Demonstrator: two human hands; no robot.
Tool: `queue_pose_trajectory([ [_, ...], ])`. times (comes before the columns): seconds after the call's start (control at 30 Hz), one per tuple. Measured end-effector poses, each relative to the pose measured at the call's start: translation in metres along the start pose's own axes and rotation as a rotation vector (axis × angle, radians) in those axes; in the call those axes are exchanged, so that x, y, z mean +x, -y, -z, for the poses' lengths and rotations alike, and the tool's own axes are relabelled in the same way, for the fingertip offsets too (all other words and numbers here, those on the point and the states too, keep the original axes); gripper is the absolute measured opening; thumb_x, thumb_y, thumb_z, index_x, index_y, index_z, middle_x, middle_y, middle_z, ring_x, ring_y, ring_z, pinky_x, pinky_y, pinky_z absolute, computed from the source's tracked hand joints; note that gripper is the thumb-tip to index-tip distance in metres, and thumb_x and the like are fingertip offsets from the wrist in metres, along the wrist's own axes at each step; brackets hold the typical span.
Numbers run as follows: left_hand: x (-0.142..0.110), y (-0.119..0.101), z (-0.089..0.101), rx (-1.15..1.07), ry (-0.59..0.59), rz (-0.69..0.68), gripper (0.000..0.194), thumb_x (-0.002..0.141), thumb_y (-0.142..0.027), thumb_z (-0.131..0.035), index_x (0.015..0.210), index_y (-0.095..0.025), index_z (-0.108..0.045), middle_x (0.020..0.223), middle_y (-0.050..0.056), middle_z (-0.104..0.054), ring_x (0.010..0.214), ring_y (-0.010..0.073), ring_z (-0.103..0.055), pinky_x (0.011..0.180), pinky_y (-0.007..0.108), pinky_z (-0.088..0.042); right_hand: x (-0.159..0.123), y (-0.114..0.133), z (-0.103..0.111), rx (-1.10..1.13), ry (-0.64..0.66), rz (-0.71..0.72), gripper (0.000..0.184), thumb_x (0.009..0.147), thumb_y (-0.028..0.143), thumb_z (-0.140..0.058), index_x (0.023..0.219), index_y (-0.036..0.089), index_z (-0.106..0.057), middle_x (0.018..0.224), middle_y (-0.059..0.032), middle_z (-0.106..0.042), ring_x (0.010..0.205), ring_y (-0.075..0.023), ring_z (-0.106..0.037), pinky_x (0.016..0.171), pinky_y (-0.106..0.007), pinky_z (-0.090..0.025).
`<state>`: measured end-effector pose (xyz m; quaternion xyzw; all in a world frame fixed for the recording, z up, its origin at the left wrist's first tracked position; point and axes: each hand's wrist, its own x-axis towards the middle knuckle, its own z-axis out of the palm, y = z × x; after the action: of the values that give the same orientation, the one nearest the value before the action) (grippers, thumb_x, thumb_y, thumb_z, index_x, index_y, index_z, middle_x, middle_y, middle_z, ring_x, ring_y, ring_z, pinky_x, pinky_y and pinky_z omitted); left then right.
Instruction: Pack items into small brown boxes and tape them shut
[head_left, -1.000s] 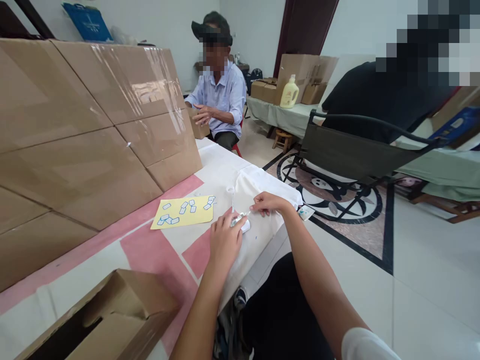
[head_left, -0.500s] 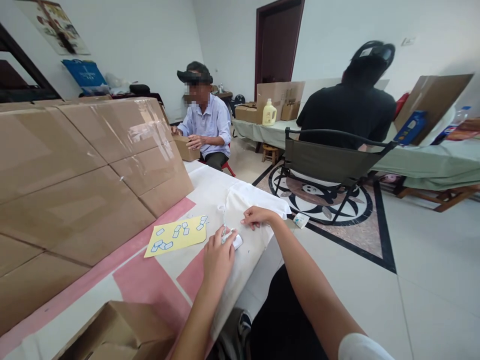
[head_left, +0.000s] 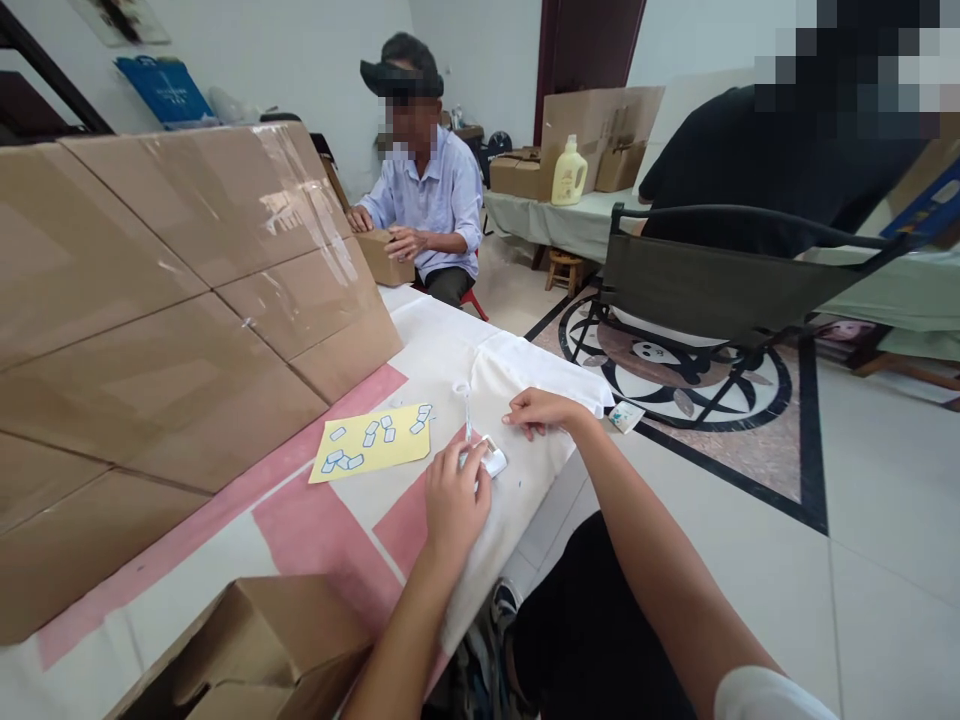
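My left hand (head_left: 456,492) rests over a small white case (head_left: 493,459) on the table, its fingers bent against the near side of the case. A narrow pale strip with a round white end (head_left: 461,389) lies just beyond those fingertips. My right hand (head_left: 546,409) is closed a little above the cloth, right of the case, index finger bent and the others curled in. Whatever its fingertips may hold is too small to make out. Left of my left hand lies a yellow sheet (head_left: 409,448) bearing several small white, blue-edged rectangles.
Stacked cardboard boxes (head_left: 150,330) wall off the table's left side. An open carton (head_left: 300,630) stands at the near left. Across the table a person (head_left: 442,200) holds a small box (head_left: 384,258). Another person sits in a dark folding chair (head_left: 720,275) at right.
The view has tilted and shifted, so the scene sits differently. My left fingers have drawn back slightly, and more of the white case shows. My right hand stays curled.
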<state>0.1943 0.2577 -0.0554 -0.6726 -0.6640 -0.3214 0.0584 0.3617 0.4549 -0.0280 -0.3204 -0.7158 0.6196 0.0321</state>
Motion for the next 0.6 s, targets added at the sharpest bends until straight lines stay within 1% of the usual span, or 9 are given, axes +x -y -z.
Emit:
queue_pose_trajectory([
  [0.13, -0.002, 0.004, -0.003, -0.025, -0.035, -0.007, 0.033, 0.095, -0.016, -0.052, 0.124, -0.025, -0.067, 0.114, 0.008, -0.068, 0.108, 0.0249, -0.061, 0.091, 0.04, -0.051, 0.0, 0.008, 0.004, -0.021, 0.008, -0.071, 0.06, 0.067, 0.065, -0.083, 0.059, 0.02, -0.044, 0.053, -0.0007, -0.059, 0.05, -0.0134, -0.06, 0.045, -0.023, -0.042],
  [0.2, -0.002, 0.005, -0.003, -0.026, -0.041, -0.01, 0.034, 0.095, -0.015, -0.052, 0.123, -0.027, -0.067, 0.113, 0.007, -0.068, 0.107, 0.0247, -0.061, 0.091, 0.04, -0.051, -0.001, 0.011, 0.004, -0.104, -0.05, -0.136, 0.059, 0.071, 0.069, -0.078, 0.057, 0.019, -0.048, 0.05, -0.0023, -0.057, 0.044, -0.0136, -0.055, 0.045, -0.027, -0.043],
  [0.3, -0.002, 0.004, -0.002, -0.027, -0.041, -0.011, 0.033, 0.095, -0.015, -0.053, 0.122, -0.026, -0.068, 0.112, 0.008, -0.068, 0.107, 0.0247, -0.061, 0.09, 0.04, -0.051, 0.001, 0.016, 0.001, -0.284, -0.177, -0.251, 0.06, 0.08, 0.069, -0.069, 0.051, 0.02, -0.048, 0.043, -0.0062, -0.054, 0.038, -0.0153, -0.048, 0.045, -0.031, -0.038],
  [0.37, -0.001, 0.004, -0.002, -0.03, -0.042, -0.009, 0.033, 0.094, -0.015, -0.053, 0.121, -0.026, -0.069, 0.111, 0.007, -0.068, 0.106, 0.0248, -0.061, 0.09, 0.039, -0.05, 0.003, 0.017, -0.002, -0.359, -0.332, -0.271, 0.057, 0.084, 0.065, -0.065, 0.051, 0.021, -0.049, 0.044, -0.0078, -0.054, 0.042, -0.017, -0.048, 0.048, -0.032, -0.036],
  [0.43, -0.001, 0.004, -0.001, -0.038, -0.042, -0.007, 0.033, 0.094, -0.015, -0.052, 0.121, -0.026, -0.069, 0.111, 0.007, -0.069, 0.106, 0.0249, -0.061, 0.09, 0.039, -0.05, 0.005, 0.016, -0.002, -0.455, -0.619, -0.224, 0.051, 0.086, 0.056, -0.065, 0.052, 0.022, -0.048, 0.05, -0.0076, -0.054, 0.051, -0.0188, -0.05, 0.053, -0.032, -0.033],
  [0.5, -0.001, 0.005, -0.001, -0.047, -0.041, -0.005, 0.033, 0.095, -0.016, -0.052, 0.121, -0.027, -0.069, 0.111, 0.007, -0.068, 0.107, 0.0249, -0.061, 0.092, 0.039, -0.049, 0.007, 0.012, 0.0, -0.541, -0.912, -0.127, 0.044, 0.085, 0.046, -0.065, 0.055, 0.022, -0.044, 0.056, -0.0058, -0.052, 0.06, -0.0194, -0.05, 0.057, -0.031, -0.031],
  [0.53, -0.001, 0.005, -0.001, -0.051, -0.04, -0.004, 0.033, 0.095, -0.016, -0.052, 0.121, -0.027, -0.069, 0.111, 0.007, -0.068, 0.107, 0.0248, -0.061, 0.093, 0.039, -0.049, 0.007, 0.012, 0.0, -0.551, -1.007, -0.057, 0.041, 0.085, 0.042, -0.064, 0.057, 0.023, -0.041, 0.057, -0.0045, -0.05, 0.062, -0.019, -0.049, 0.058, -0.031, -0.031],
  [0.57, -0.001, 0.005, -0.002, -0.054, -0.04, -0.004, 0.033, 0.095, -0.016, -0.053, 0.122, -0.027, -0.069, 0.111, 0.007, -0.068, 0.108, 0.0246, -0.061, 0.093, 0.039, -0.049, 0.006, 0.012, 0.0, -0.527, -1.055, 0.027, 0.038, 0.086, 0.039, -0.062, 0.059, 0.023, -0.04, 0.058, -0.0033, -0.05, 0.063, -0.0185, -0.048, 0.06, -0.03, -0.033],
  [0.6, -0.001, 0.005, -0.002, -0.056, -0.039, -0.004, 0.033, 0.095, -0.017, -0.053, 0.122, -0.027, -0.068, 0.111, 0.007, -0.068, 0.108, 0.0245, -0.061, 0.094, 0.039, -0.049, 0.005, 0.013, -0.003, -0.479, -1.057, 0.125, 0.035, 0.087, 0.037, -0.06, 0.061, 0.023, -0.041, 0.06, -0.0024, -0.05, 0.064, -0.0181, -0.049, 0.062, -0.03, -0.035],
])
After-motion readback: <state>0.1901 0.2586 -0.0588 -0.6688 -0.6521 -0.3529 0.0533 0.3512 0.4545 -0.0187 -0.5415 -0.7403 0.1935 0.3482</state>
